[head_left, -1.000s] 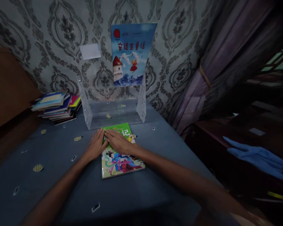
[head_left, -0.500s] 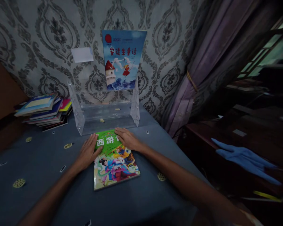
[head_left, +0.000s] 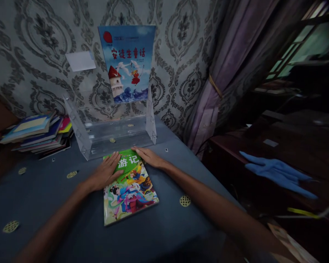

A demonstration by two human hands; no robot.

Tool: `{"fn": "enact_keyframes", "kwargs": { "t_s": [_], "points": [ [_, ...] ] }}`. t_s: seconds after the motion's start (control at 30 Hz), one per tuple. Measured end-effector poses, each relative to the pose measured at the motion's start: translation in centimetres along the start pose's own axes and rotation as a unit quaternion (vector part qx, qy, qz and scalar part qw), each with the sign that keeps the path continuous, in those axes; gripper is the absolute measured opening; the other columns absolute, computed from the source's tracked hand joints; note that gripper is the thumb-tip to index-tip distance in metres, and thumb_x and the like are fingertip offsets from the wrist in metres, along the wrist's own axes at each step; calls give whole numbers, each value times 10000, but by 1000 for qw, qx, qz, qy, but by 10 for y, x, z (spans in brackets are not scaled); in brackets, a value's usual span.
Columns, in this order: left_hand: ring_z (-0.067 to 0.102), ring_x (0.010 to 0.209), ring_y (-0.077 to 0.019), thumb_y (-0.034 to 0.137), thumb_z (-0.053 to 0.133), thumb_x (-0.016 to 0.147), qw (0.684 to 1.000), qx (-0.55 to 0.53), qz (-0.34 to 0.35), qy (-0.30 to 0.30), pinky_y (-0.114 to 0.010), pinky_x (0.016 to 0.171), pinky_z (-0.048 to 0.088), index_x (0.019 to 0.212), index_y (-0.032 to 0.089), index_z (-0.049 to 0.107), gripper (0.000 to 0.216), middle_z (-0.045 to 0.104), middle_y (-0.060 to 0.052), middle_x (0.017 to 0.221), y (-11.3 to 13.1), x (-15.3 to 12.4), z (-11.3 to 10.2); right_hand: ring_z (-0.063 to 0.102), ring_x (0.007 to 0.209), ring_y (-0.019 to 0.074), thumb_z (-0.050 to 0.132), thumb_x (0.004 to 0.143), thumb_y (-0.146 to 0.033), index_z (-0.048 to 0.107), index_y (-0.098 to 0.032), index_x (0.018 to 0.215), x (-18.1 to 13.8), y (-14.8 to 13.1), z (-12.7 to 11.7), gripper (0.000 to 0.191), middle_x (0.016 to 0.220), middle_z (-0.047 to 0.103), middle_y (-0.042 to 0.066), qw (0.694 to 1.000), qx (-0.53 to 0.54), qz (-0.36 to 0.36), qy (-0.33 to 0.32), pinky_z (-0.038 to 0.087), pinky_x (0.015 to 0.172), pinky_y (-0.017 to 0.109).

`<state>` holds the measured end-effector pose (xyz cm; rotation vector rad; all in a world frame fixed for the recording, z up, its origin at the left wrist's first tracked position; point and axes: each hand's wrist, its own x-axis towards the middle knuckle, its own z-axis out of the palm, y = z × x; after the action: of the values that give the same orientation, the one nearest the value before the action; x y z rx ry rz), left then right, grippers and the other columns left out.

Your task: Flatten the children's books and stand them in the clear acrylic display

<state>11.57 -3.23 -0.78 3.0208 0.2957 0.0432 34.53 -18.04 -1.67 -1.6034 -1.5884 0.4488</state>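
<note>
A green picture book with white Chinese characters lies face up on the dark blue-grey covered table. My left hand rests flat over its upper left part, fingers stretched out and hiding some of the title. At the book's top right corner, my right hand touches the edge with its fingers extended. Just behind the green book stands a clear plastic book stand. A blue storybook with red characters is propped upright at the stand's right side.
A pile of books sits at the table's back left. A white card shows at the stand's upper left. To the right, a purple curtain hangs beside the table, and a blue glove lies on a dark reddish surface.
My left hand has slid right and further onto the cover, now over the first title character. My right hand has shifted slightly, uncovering the last one. The view has turned a little right.
</note>
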Motion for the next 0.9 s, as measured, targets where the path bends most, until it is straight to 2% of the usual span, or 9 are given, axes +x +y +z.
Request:
{"fn": "enact_keyframes", "kwargs": {
  "t_s": [0.1, 0.23, 0.47, 0.7, 0.9],
  "points": [
    [153, 1542, -280, 666, 216, 1011, 999, -6, 45, -25, -472, 1251, 179, 1588, 99, 235, 810, 193, -151, 1651, 8, 14, -8, 478, 1406, 272, 229, 980, -729, 627, -202, 1362, -1, -1, -2, 763, 1496, 531, 87, 1000, 20, 7, -4, 322, 1212, 496],
    [154, 1544, -256, 681, 239, 1007, 994, -10, 107, -20, -462, 1260, 160, 1600, 154, 214, 794, 196, -115, 1656, 19, 29, -11, 491, 1395, 277, 229, 926, -807, 602, -202, 1396, 0, -1, -3, 852, 1484, 546, 81, 999, 53, 9, -9, 328, 1210, 478],
    [183, 1543, -257, 683, 231, 1008, 988, -17, 150, -24, -506, 1261, 116, 1597, 162, 232, 786, 222, -115, 1652, 38, 36, -13, 479, 1405, 275, 210, 889, -851, 579, -168, 1416, 2, 4, -3, 939, 1491, 533, 103, 999, 47, 9, -15, 316, 1219, 455],
    [239, 1530, -237, 644, 267, 1024, 983, -23, 182, -20, -499, 1260, 118, 1574, 184, 304, 718, 321, -106, 1626, 50, 32, -12, 441, 1434, 246, 220, 963, -755, 572, -186, 1422, 2, 11, 0, 812, 1513, 507, 96, 1000, 4, -13, -20, 304, 1230, 436],
    [249, 1527, -225, 580, 283, 1048, 977, -28, 212, -24, -504, 1258, 119, 1591, 223, 252, 651, 327, -80, 1629, 58, 25, -14, 431, 1440, 248, 253, 996, -691, 575, -162, 1414, 3, 13, 2, 747, 1522, 491, 107, 1000, -8, -21, -19, 299, 1233, 437]
  ]
}}
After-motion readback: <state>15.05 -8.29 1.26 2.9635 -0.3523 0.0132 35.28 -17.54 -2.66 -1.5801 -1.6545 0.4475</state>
